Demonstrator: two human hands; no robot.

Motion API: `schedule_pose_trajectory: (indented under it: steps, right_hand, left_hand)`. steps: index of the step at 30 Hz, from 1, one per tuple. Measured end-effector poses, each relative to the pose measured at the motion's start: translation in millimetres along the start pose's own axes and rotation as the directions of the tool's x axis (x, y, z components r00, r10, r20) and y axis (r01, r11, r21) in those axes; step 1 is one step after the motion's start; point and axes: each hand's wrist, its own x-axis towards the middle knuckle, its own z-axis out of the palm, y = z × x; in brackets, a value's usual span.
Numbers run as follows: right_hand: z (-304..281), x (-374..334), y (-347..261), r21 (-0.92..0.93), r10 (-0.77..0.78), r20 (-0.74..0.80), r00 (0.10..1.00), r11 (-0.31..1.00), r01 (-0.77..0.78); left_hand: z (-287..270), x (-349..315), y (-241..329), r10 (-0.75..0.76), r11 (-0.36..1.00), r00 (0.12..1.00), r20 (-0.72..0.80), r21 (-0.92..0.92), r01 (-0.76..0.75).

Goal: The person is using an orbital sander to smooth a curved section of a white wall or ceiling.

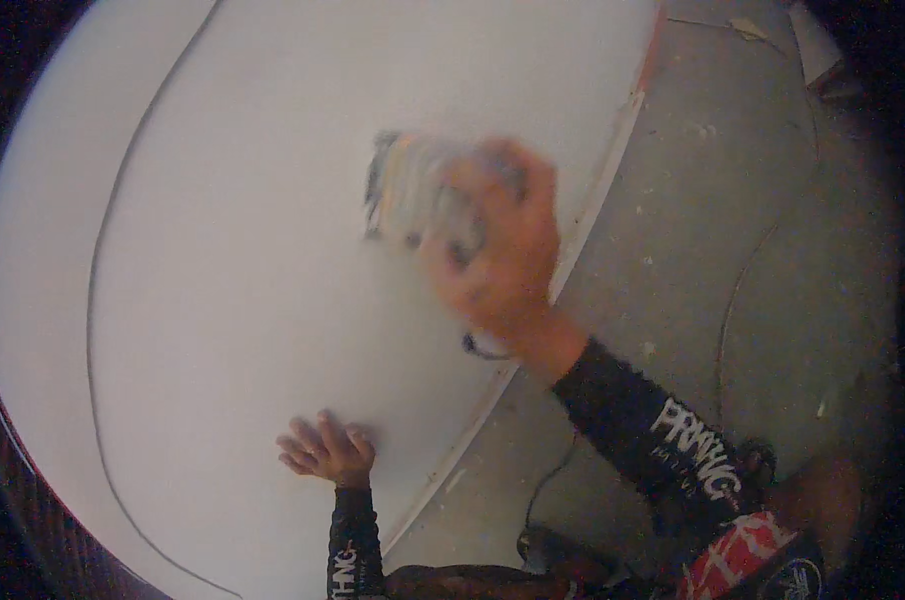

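Observation:
My right hand (503,235) is wrapped around a blurred hand-held sander (413,195) with a squarish pale body and a dark front edge. The sander is at the wide white panel (233,260); motion blur hides whether it touches the surface. A dark cord (488,350) shows just below my right wrist. Lower down, my left hand (328,448) is open with its fingers spread, at the panel's surface near its right edge. Nothing is in that hand.
A long thin dark line (93,290) curves down the panel's left side; I cannot tell if it is a seam or a cable. The panel's edge (598,215) borders a grey, marked floor (673,250). A thin cable (728,320) lies on that floor.

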Motion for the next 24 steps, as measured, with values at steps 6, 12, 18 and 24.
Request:
schedule_pose_trajectory:
  steps: [6,12,18,24]
  right_hand:
    - [-15.7,-63.8,-46.4,0.152,-0.221,0.297,0.929,0.971,0.182]
    - [-5.7,-29.7,-26.8,0.067,-0.092,0.267,0.959,0.995,0.077]
    - [17.8,49.4,-9.5,-0.054,-0.031,-0.089,0.996,0.998,0.026]
    - [30.9,81.9,5.6,-0.024,0.19,-0.312,0.931,0.978,-0.207]
  left_hand:
    - [-9.5,9.2,14.8,-0.002,0.999,0.999,0.036,-0.037,0.003]
    - [-9.9,17.9,9.9,-0.011,0.998,0.994,0.111,-0.059,0.018]
    - [-8.6,-3.8,-26.6,-0.017,0.996,1.0,0.014,-0.083,0.018]
    - [-14.6,-27.3,-41.9,-0.011,0.997,1.0,-0.005,-0.082,0.01]
